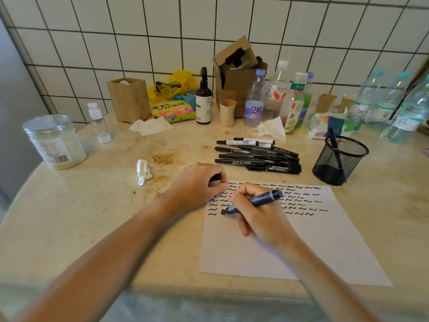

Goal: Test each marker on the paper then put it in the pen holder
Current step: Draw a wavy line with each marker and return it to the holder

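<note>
Your right hand [260, 214] is holding a marker [254, 202] in a writing grip, fingers curled round the barrel, tip touching the paper [267, 249] at the left end of the lowest row of squiggles. Your left hand [199, 187] is resting on the paper's upper left corner, fingers curled and pinching a small black piece [214, 177], apparently the cap, though it is mostly hidden.

The paper is lying flat on the worktop [92, 205], its near edge close to the worktop's front edge; its lower half is carrying no marks. The pile of markers [257, 156] is lying just beyond the paper's far edge. The mesh pen holder [339, 161] is standing upright near the paper's far right corner, apart from the pile, with one marker leaning inside. A crumpled tissue [144, 171] is lying left of your left hand. Bare worktop is showing to the left of the paper.
</note>
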